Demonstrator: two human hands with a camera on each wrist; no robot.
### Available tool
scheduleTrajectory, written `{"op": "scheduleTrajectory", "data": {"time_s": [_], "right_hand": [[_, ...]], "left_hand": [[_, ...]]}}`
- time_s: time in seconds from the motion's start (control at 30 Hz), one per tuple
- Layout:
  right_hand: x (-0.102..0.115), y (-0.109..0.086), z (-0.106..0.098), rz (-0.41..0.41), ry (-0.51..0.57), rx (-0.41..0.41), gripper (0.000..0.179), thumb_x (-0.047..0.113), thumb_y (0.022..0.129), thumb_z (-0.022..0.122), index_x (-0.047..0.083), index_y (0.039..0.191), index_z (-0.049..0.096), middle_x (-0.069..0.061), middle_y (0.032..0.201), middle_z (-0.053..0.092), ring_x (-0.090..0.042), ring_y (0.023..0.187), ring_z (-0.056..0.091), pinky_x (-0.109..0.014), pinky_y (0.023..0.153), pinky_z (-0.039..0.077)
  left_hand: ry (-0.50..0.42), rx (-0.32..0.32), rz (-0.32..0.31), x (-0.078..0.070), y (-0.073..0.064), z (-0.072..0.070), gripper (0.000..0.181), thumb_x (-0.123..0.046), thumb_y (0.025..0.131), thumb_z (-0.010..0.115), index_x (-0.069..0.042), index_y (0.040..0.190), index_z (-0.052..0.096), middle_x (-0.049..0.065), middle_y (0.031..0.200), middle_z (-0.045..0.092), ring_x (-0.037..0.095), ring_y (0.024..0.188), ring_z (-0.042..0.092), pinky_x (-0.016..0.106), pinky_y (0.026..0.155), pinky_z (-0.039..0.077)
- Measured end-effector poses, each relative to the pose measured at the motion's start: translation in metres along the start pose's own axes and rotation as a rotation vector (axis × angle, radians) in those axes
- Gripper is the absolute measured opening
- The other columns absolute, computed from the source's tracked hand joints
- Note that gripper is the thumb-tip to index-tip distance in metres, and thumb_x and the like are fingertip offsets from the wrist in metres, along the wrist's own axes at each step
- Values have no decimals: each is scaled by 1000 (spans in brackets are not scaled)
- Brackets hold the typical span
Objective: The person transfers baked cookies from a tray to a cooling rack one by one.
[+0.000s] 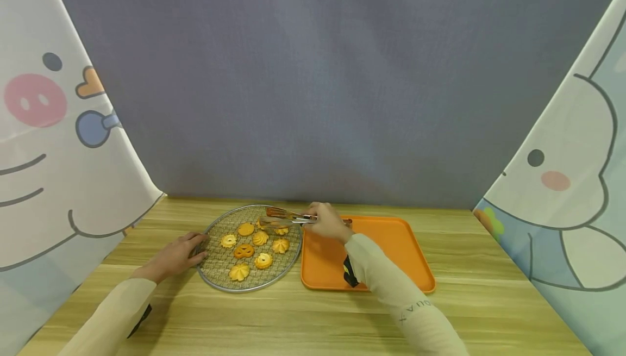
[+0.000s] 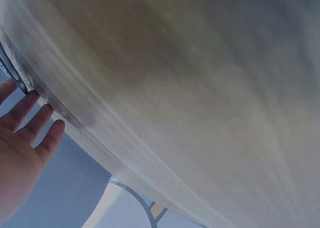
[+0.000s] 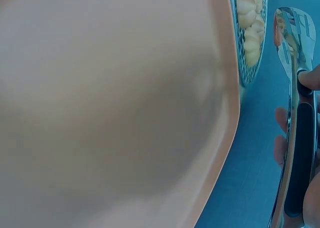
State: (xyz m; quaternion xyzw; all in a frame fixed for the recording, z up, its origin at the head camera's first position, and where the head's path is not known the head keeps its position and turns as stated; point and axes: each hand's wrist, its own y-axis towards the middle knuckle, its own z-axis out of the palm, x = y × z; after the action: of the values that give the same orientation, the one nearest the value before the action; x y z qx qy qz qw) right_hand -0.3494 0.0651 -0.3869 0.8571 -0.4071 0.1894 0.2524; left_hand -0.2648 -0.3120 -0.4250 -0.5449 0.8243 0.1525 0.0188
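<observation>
In the head view a round wire rack point(image 1: 244, 289) with a metal rim bears several golden cookies, among them a pretzel-shaped cookie point(image 1: 244, 251) and a flower-shaped cookie point(image 1: 239, 272). My left hand point(image 1: 178, 255) rests at the rack's left rim, fingers stretched out; in the left wrist view its fingertips touch the rim. My right hand point(image 1: 326, 221) grips metal tongs point(image 1: 298, 218) with slotted heads and black handle pads. The tongs' heads are over the rack's back right part, above some cookies. An orange-brown patch shows at the heads in the right wrist view; cookie or reflection, I cannot tell.
An orange tray point(image 1: 386, 247) with a raised rim lies to the right of the rack, under my right forearm. Both stand on a wood-grain table point(image 1: 274, 323). A grey cloth wall point(image 1: 313, 84) rises behind, with cartoon-printed sheets at both sides.
</observation>
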Motion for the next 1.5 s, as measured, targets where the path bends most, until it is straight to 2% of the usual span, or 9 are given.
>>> {"op": "scheduleTrajectory", "data": {"time_s": [0.17,0.37,0.67,0.87,1.1,1.3,1.5], "right_hand": [[10,7,7,30,3,6,28,12,80,68,8,108,69,-8,112,62,-23,103,58,-33,77,50],[22,15,14,60,51,14,29,11,82,67,5,110,67,-11,115,61,-24,102,58,-30,72,49],[31,26,29,112,-64,-4,31,19,83,66,10,113,66,-6,113,61,-22,96,58,-25,62,43],[36,31,39,150,-130,-23,30,22,83,66,15,113,67,-1,110,61,-21,101,57,-30,71,49],[42,35,45,147,-184,-43,28,20,82,65,14,109,69,-2,108,63,-21,98,59,-25,58,43],[41,38,51,147,-214,-64,28,21,83,66,13,110,68,-3,110,63,-20,97,60,-30,70,51],[40,39,56,157,-212,-72,30,21,83,67,13,112,67,-3,110,63,-18,95,61,-28,67,51]], "left_hand": [[-2,-6,5,0,0,0,43,-23,85,64,2,119,56,24,115,55,42,96,58,53,77,50],[3,-11,13,1,0,1,43,-24,85,64,1,118,56,22,114,56,41,96,58,52,76,50],[-3,-22,26,0,-1,0,42,-22,85,65,3,118,56,24,115,55,42,97,58,53,78,49],[0,-30,36,0,-1,1,42,-21,84,65,4,117,56,24,114,56,42,97,58,53,79,49],[-7,-11,8,-1,-1,0,42,-22,85,64,2,119,56,24,117,55,44,99,56,55,80,48],[-9,-6,8,-2,-1,-1,42,-23,85,64,1,119,56,24,117,54,44,100,56,55,80,48],[-7,-11,12,-2,-1,0,42,-22,85,64,2,119,56,24,117,54,45,100,55,56,80,47]]}}
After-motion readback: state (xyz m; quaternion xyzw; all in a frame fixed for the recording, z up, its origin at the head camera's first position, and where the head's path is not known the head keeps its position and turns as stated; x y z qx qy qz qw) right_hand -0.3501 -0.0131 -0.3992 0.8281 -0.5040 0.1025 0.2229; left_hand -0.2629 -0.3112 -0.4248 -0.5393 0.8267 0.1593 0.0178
